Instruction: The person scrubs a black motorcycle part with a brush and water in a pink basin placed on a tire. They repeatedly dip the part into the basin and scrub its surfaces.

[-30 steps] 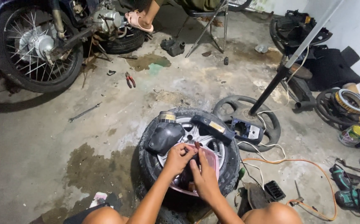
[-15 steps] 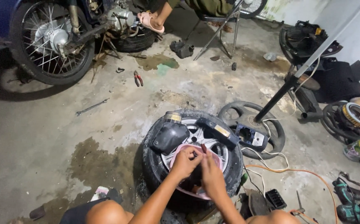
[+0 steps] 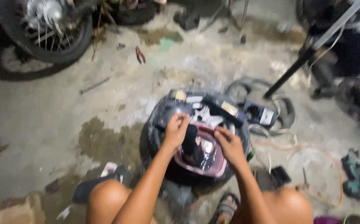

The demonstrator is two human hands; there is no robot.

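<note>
A black rubber scooter tyre on its silver alloy rim [image 3: 196, 124] lies flat on the stained concrete floor [image 3: 43, 124], its axle pointing straight up; being round, it has no long axis to speak of. On the near side of that wheel sits a shallow pink plastic bowl [image 3: 202, 166] with a dark part in it. The left hand [image 3: 175, 128] hovers over the wheel's hub, fingers [image 3: 183, 120] pinched nearly closed on something small and dark. The blur leaves it unclear what the piece is. The right hand [image 3: 229, 145] rests at the far rim of the bowl, fingers curled close together, and I cannot tell whether they grip anything. Beyond the wheel to the right lies a loose black tyre ring [image 3: 283, 108]; far beyond it to the left stands a spoked motorcycle wheel [image 3: 51, 29], with red-handled pliers [image 3: 140, 54] between the two.

The likely slip: the tiny pinched piece could drop into the rim's openings or the bowl, since the hold is fingertip-only above open gaps.
</note>
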